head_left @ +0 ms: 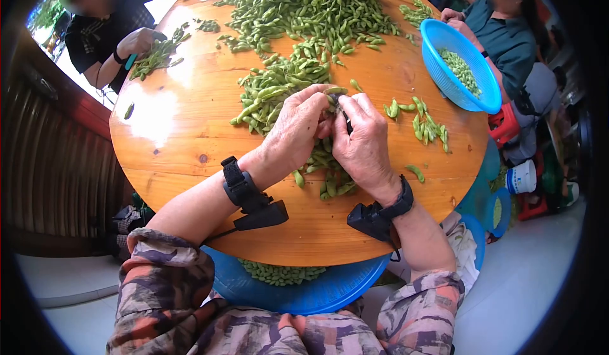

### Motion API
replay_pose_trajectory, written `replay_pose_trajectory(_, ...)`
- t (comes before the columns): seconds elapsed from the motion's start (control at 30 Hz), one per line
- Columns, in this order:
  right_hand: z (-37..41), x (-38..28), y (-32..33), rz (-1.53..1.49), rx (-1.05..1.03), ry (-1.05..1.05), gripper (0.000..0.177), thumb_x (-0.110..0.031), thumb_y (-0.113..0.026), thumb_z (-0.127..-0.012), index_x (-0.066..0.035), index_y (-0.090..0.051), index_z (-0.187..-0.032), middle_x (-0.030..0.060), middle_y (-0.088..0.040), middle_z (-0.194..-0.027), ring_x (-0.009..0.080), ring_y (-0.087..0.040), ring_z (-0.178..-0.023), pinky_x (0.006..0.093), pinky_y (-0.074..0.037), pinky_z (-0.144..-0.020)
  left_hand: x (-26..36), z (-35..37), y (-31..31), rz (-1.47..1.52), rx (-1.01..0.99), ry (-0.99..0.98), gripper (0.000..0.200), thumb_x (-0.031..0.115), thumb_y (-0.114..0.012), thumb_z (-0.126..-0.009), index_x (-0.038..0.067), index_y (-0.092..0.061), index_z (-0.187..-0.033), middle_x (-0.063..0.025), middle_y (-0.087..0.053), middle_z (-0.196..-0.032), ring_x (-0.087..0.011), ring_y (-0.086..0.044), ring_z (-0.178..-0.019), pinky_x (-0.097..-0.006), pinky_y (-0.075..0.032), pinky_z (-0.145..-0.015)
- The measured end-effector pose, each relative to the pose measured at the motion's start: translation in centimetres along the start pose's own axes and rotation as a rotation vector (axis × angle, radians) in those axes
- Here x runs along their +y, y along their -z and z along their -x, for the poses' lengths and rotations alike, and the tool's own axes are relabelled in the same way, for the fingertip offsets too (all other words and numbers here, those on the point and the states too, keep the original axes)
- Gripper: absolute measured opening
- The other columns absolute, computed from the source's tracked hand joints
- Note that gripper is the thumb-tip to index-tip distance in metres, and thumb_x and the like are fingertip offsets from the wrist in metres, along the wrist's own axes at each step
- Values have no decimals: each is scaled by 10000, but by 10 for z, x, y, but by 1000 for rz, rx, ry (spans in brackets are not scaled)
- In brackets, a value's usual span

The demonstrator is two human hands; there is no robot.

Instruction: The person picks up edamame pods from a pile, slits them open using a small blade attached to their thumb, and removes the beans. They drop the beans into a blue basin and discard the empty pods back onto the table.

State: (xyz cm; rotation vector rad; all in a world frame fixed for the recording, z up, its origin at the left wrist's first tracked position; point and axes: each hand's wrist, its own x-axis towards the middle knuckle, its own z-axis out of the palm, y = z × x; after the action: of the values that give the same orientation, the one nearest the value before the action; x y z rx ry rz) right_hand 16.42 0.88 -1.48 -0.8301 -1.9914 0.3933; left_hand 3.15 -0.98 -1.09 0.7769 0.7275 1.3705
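Observation:
Both my hands meet over a pile of green soybean pods (pixel 273 92) near the middle of the table. My left hand (pixel 298 126) is closed, with a green pod (pixel 335 90) pinched at its fingertips. Close against it, my right hand (pixel 365 139) is closed around a small dark tool (pixel 348 125), mostly hidden by the fingers. Below the table edge, a blue basket (pixel 361 285) at my lap holds shelled green beans (pixel 282 274). Each of my wrists wears a black strap with a device.
A large pod heap (pixel 311 6) covers the far side of the round wooden table (pixel 209 177). A blue basket of beans (pixel 431 50) stands at the right edge. One person (pixel 111 31) sits at the left, another (pixel 507 38) at the right. Loose pods (pixel 428 126) lie right.

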Motion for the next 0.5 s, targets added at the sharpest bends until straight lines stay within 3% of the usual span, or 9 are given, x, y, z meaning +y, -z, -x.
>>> replay_pose_trajectory(0.07,1,1,-1,-18,-11,-4,197,64,-541,-819,62,-581,-1012,192,-515,-876,374,-569,-744,438,-482,-646,-2,1,-5,75,124,45,206,89,-453,-915,3,-607,-1021,23,-482,-723,-69,-432,-611,-229,-364,-550)
replay_pose_trajectory(0.17,-1,-2,-2,37,15,71,214,66,-542,-815,59,-575,-1027,189,-505,-891,375,-566,-750,441,-484,-649,-10,-4,14,151,55,86,115,122,-469,-951,79,-571,-918,3,-528,-763,-111,-504,-663,-288,-405,-590)
replay_pose_trajectory(0.27,1,1,-5,73,27,92,227,67,-543,-814,58,-573,-1038,187,-500,-905,371,-564,-754,436,-489,-652,-4,-1,-4,173,209,146,161,97,-454,-930,70,-541,-798,-4,-483,-722,-102,-453,-643,-262,-390,-580)
replay_pose_trajectory(0.37,1,1,-5,70,39,103,240,66,-544,-816,55,-574,-1054,185,-499,-912,368,-566,-751,429,-494,-653,-15,-3,9,116,60,47,152,98,-462,-930,72,-555,-813,-16,-501,-751,-112,-466,-642,-270,-402,-584)
replay_pose_trajectory(0.5,0,2,-2,25,-17,43,239,63,-545,-820,57,-576,-1057,186,-501,-912,362,-572,-756,426,-496,-652,-8,-1,0,178,162,90,167,99,-460,-937,72,-547,-797,-14,-508,-779,-115,-475,-637,-274,-414,-587)
